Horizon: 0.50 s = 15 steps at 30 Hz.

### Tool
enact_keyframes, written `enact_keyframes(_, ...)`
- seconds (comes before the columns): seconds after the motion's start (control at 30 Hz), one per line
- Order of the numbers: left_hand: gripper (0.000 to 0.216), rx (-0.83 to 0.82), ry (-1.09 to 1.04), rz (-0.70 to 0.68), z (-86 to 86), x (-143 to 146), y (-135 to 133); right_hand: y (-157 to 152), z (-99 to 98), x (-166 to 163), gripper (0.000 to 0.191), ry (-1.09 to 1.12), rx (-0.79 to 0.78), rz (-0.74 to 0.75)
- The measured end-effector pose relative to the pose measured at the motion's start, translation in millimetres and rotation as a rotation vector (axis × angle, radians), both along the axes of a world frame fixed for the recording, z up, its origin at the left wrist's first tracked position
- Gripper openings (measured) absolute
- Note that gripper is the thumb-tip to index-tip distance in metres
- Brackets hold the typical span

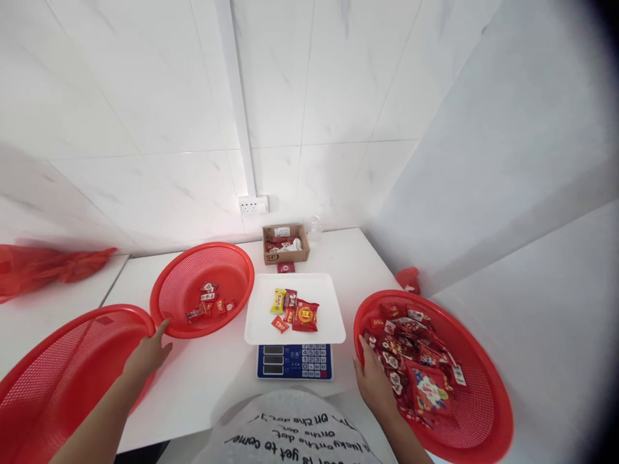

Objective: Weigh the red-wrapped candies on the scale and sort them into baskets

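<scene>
My left hand (146, 354) is over the near left red plastic basket (72, 322), by its right rim, with its fingers apart and nothing held. Just beyond my fingertips is a second red basket (203, 247) with several small red packets (207, 306) in it. At the right, my right hand (374, 380) is closed on the left rim of a large red basket (483, 361). That basket holds a heap of red snack packets (416, 361). Between my hands, a scale (294, 362) carries a white tray (261, 322) with a yellow packet (278, 301) and several red ones (305, 316).
Behind the scale stands a small cardboard box (286, 256) with packets inside, and a dark red packet (285, 267) lies before it. A clear plastic item (315, 227) is beside the box. Red bags lie at far left (43, 267) and behind the right basket (409, 279).
</scene>
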<state>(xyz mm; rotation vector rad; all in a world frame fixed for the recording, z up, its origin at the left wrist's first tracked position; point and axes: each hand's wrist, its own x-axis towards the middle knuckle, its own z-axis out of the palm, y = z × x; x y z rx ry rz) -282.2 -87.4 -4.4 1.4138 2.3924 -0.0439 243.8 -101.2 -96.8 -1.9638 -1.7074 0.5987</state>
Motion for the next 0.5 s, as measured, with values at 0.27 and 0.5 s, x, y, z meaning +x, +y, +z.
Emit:
enact_keyframes(0.27,0.078,-0.086,-0.375,0.235,2.1,-38.5,27.2,-0.1,-1.6,0.4,0.055,0.007,0.025,-0.009)
enact_keyframes(0.5,0.064,0.26,-0.283,0.419,1.8,-42.3,16.5,0.6,5.6,-1.7,0.056,-0.001,-0.031,-0.01)
